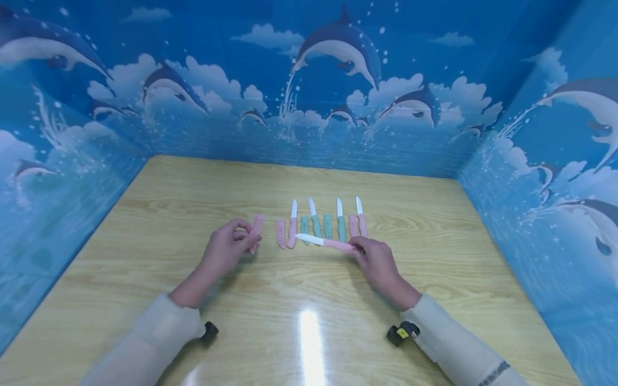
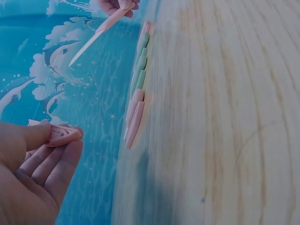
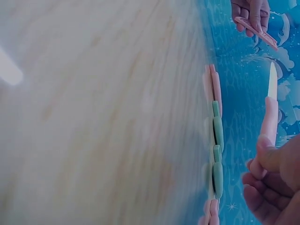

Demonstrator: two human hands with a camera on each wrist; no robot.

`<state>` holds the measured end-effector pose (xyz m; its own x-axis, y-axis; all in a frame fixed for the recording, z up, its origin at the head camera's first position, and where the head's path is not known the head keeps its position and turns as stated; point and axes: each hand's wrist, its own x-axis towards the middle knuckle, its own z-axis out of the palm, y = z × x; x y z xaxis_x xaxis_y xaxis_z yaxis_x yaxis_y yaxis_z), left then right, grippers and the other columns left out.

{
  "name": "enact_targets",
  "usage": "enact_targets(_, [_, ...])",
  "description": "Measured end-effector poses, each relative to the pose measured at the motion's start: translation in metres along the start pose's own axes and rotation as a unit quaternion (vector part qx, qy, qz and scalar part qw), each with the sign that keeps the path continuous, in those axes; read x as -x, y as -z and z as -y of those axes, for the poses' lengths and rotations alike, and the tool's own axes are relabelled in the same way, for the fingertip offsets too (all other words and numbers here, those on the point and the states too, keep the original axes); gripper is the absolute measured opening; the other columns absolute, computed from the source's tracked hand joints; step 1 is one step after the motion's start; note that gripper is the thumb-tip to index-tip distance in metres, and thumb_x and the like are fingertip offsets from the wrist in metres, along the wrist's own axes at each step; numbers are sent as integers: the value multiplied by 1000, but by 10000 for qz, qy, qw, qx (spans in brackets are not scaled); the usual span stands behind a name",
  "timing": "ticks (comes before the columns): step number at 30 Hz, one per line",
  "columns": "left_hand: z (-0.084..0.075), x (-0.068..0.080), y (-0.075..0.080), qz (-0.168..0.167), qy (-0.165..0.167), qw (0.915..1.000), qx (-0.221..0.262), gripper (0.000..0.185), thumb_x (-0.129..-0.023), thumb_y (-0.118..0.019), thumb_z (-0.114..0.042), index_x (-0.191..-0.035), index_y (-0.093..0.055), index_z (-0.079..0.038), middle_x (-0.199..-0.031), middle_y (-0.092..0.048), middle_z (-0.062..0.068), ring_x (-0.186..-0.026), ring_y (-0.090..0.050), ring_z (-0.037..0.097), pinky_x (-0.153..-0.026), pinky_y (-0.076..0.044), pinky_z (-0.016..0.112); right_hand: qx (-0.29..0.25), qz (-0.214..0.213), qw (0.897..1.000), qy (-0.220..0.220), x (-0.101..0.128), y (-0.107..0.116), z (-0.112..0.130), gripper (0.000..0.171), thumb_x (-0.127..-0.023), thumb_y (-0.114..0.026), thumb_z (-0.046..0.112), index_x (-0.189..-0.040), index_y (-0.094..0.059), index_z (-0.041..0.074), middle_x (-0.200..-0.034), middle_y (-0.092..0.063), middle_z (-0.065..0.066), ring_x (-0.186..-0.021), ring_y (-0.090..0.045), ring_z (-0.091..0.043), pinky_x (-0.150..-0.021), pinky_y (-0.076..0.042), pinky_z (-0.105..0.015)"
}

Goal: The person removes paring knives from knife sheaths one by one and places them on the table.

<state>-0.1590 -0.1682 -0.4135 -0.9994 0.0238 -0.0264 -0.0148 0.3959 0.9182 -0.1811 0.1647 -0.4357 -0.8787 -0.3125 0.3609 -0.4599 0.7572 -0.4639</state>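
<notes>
Nearest, on the wooden table: pale sleeves, then two hands raised just above the surface. Left hand, fingers curled, pinching a pink sheath between thumb and fingertips. Right hand gripping a pink-handled knife by the handle, white blade bare and pointing left toward the sheath, well apart from it. Just beyond, lying flat in a row: pink and green knives with loose sheaths beside them. Farther back, dolphin-print blue walls.
</notes>
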Motion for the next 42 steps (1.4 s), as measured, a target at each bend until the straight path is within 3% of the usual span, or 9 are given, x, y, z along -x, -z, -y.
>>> enact_targets(7, [-2,1,0,-8,-31,10000,-15,15,-96,-62,-10,-102,-54,1,-96,-72,20,-86,-72,31,-69,-60,39,-857,-23,9958,-310,-1,-2,0,16,-81,-77,7,-93,-67,4,-87,-74,-11,-79,-71,-22,-72,-59,-34])
enact_targets(18, [-4,1,0,34,31,9999,-104,16,-96,-62,-11,-103,-55,0,-97,-72,19,-85,-72,28,-64,-59,37,-1952,418,9729,-1168,-4,-2,6,23,-87,-70,2,-110,-68,-4,-95,-73,-16,-87,-71,-24,-74,-58,-28])
enact_targets(21, [-4,1,1,38,38,9998,-214,16,-96,-62,-13,-104,-56,0,-99,-73,18,-83,-72,26,-58,-57,32,-2381,557,9567,-1582,-6,-3,7,24,-91,-66,1,-112,-62,-9,-99,-71,-21,-88,-71,-24,-65,-58,-24])
enact_targets(25, [-3,1,2,29,120,9996,-254,18,-96,-62,-14,-106,-56,0,-101,-72,17,-82,-72,24,-48,-48,23,-2616,696,9402,-2066,-8,-3,8,26,-93,-64,6,-114,-59,-7,-87,-71,-20,-67,-67,-19,-49,-50,-20])
enact_targets(28, [-3,1,2,16,198,9997,-172,19,-96,-62,-14,-106,-56,0,-101,-72,17,-82,-72,24,-46,-43,21,-2855,792,9275,-2281,-9,-4,9,26,-95,-62,9,-114,-61,-8,-81,-70,-18,-62,-64,-21,-55,-55,-23])
enact_targets(30, [-3,1,2,6,200,9997,-100,18,-96,-62,-14,-105,-56,0,-101,-72,18,-83,-72,24,-50,-49,22,-3128,822,9142,-2441,-10,-5,10,25,-96,-60,10,-113,-61,-9,-86,-71,-19,-68,-68,-22,-65,-60,-29])
enact_targets(33, [-2,1,1,51,171,9998,79,18,-96,-62,-12,-105,-55,2,-102,-72,19,-85,-72,26,-66,-59,30,-3573,832,8904,-2696,-10,-7,12,25,-97,-58,8,-114,-61,-11,-96,-71,-21,-76,-71,-21,-75,-60,-36])
enact_targets(36, [0,0,0,125,250,9990,347,19,-96,-62,-11,-106,-54,3,-104,-70,21,-88,-72,25,-77,-60,37,-3948,795,8688,-2881,-10,-9,13,26,-96,-60,6,-115,-61,-11,-101,-69,-20,-80,-70,-15,-80,-59,-34])
enact_targets(42, [1,-3,0,127,602,9953,748,21,-95,-63,-11,-108,-53,3,-109,-68,23,-88,-71,20,-80,-59,37,-4710,749,8219,-3116,-10,-7,14,30,-93,-62,-1,-117,-56,-17,-95,-68,-14,-77,-69,-12,-80,-58,-27])
